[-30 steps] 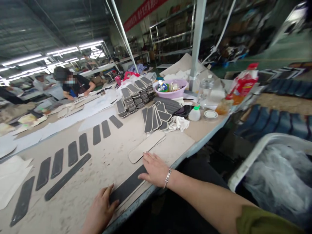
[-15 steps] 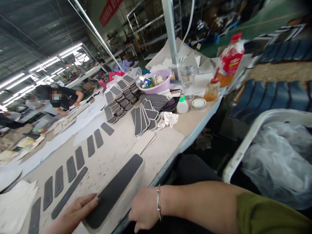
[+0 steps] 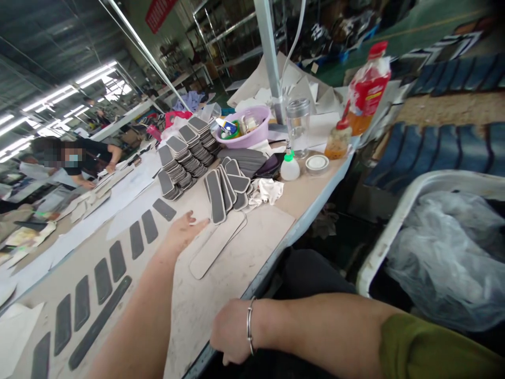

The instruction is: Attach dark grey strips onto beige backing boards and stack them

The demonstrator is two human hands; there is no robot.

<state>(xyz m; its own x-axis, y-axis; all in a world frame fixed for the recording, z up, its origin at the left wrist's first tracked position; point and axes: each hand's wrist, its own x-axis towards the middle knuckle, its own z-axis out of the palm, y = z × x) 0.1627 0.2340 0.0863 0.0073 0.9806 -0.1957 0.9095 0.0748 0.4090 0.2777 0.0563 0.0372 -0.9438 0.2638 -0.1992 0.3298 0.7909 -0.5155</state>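
Head view, left hand (image 3: 183,231) near strips (image 3: 216,198), right hand (image 3: 232,329) at edge (image 3: 273,259)

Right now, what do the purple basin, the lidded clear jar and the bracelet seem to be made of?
Basin: smooth plastic, judging by its even lilac colour and moulded-looking rim.
Jar: glass or clear plastic, see-through and glossy; which one, I can't tell.
Bracelet: probably polished metal, silvery with bright highlights.

We see bare tabletop (image 3: 264,239) between the pale strips (image 3: 215,247) and the near edge, open to a hand. Beyond, stacked pads (image 3: 183,158), fanned pads (image 3: 223,192) and crumpled cloth (image 3: 266,192) block the way; purple basin (image 3: 248,138) behind.
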